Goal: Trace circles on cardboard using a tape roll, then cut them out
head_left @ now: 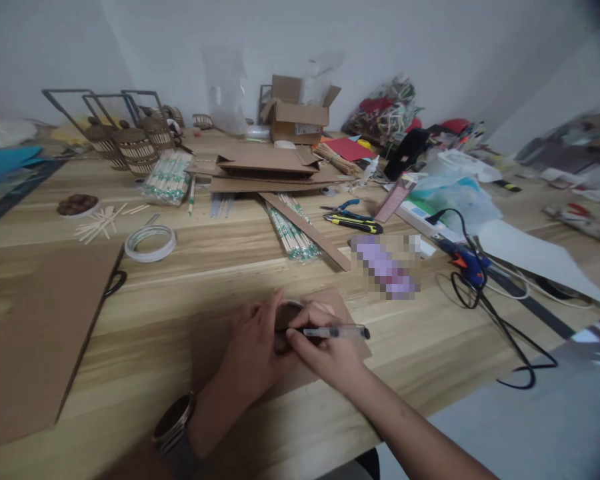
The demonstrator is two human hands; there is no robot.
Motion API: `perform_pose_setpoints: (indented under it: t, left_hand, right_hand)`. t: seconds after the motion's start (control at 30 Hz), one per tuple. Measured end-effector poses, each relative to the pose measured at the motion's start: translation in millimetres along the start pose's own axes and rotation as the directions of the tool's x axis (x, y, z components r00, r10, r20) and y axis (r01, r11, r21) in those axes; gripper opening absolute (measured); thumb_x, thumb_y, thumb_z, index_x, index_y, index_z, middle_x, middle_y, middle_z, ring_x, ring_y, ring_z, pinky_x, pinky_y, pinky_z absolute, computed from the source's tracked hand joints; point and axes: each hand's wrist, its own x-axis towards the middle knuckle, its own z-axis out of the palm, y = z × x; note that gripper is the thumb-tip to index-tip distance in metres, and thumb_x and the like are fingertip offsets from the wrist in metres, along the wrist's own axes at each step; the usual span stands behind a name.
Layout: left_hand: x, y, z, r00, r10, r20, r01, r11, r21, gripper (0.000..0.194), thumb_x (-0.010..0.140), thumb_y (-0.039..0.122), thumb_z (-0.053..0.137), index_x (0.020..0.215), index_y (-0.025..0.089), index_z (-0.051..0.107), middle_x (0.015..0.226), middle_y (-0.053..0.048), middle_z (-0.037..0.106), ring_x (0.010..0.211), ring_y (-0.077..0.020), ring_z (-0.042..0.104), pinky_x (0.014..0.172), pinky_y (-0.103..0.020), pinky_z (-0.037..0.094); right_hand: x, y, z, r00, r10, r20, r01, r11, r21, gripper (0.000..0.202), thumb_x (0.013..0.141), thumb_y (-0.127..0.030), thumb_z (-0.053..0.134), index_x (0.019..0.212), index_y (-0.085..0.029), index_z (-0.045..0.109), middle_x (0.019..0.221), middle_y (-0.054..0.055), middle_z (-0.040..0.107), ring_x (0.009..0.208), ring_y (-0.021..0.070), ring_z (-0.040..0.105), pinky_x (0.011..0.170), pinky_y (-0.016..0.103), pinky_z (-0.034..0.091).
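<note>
My left hand [257, 343] presses a round ring [294, 303] with a pale rim, perhaps a tape roll, against a small piece of brown cardboard [206, 343]. Its fingers curve around the ring's left side and hide much of it. In my right hand [333, 357] is a clear pen [337, 331] with a dark end, gripped between thumb and fingers. The pen's tip points left, inside or over the ring, and its exact contact is hidden by my fingers. Both hands rest close together over the cardboard, near the table's front.
A large cardboard sheet [45, 333], scissors handle [117, 283] and tape roll [150, 243] lie left. Bundled sticks [293, 230], a cardboard strip [307, 233], a utility knife [355, 223] and pliers [350, 210] are ahead. A corded glue gun [467, 263] lies right.
</note>
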Motion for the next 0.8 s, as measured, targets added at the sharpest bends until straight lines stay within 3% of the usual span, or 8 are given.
perform_pose_setpoints:
  t: [0.17,0.33,0.5,0.67,0.8]
  left_hand:
    - [0.5,4.7,-1.8,0.999,-0.042,0.011,0.042,0.999,0.023,0.081,0.073,0.021,0.071,0.147,0.018,0.04,0.132,-0.015,0.07,0.115,-0.0378,0.059,0.1,-0.059,0.047]
    - [0.3,4.5,-2.6,0.999,-0.036,-0.008,0.036,0.999,0.016,0.078,0.075,0.021,0.071,0.147,0.019,0.042,0.133,-0.014,0.069,0.116,-0.0375,0.059,0.101,-0.057,0.046]
    - [-0.6,0.3,-2.4,1.0,-0.001,0.03,0.002,1.0,-0.023,0.082,0.076,0.027,0.073,0.15,0.022,0.039,0.134,-0.013,0.068,0.113,-0.0373,0.059,0.099,-0.058,0.047]
    - [0.3,4.8,-4.5,0.998,-0.06,0.029,0.06,0.998,0.0,0.077,0.075,0.024,0.073,0.146,0.016,0.044,0.134,-0.015,0.068,0.115,-0.0368,0.058,0.102,-0.057,0.046]
    - [0.1,2.9,-3.3,0.997,-0.06,0.041,0.06,0.998,0.011,0.081,0.074,0.026,0.074,0.148,0.019,0.042,0.135,-0.014,0.068,0.115,-0.0373,0.058,0.101,-0.059,0.045]
  right_hand:
    - [0.2,1.9,3.2,0.996,0.036,-0.086,-0.038,0.999,-0.016,0.014,0.087,-0.019,0.059,0.073,-0.023,0.059,0.07,0.0,0.067,0.073,0.0205,0.061,0.07,0.034,0.041]
    - [0.6,1.0,5.3,0.999,-0.013,-0.052,0.01,0.999,-0.052,0.015,0.087,-0.018,0.06,0.074,-0.024,0.06,0.07,-0.001,0.067,0.073,0.0206,0.062,0.072,0.036,0.041]
    - [-2.0,-1.0,2.1,0.999,-0.038,0.025,0.037,0.999,0.04,0.017,0.087,-0.018,0.059,0.071,-0.023,0.058,0.07,-0.001,0.066,0.072,0.0202,0.061,0.075,0.037,0.043]
    - [-1.9,0.9,2.4,0.999,0.004,-0.032,-0.004,1.0,0.015,0.016,0.088,-0.018,0.058,0.073,-0.023,0.058,0.07,-0.001,0.066,0.073,0.0202,0.061,0.072,0.036,0.041]
    - [-1.9,0.9,3.6,1.0,-0.014,-0.004,0.014,1.0,0.019,0.015,0.088,-0.019,0.06,0.074,-0.023,0.059,0.073,0.0,0.067,0.075,0.0209,0.061,0.074,0.036,0.042]
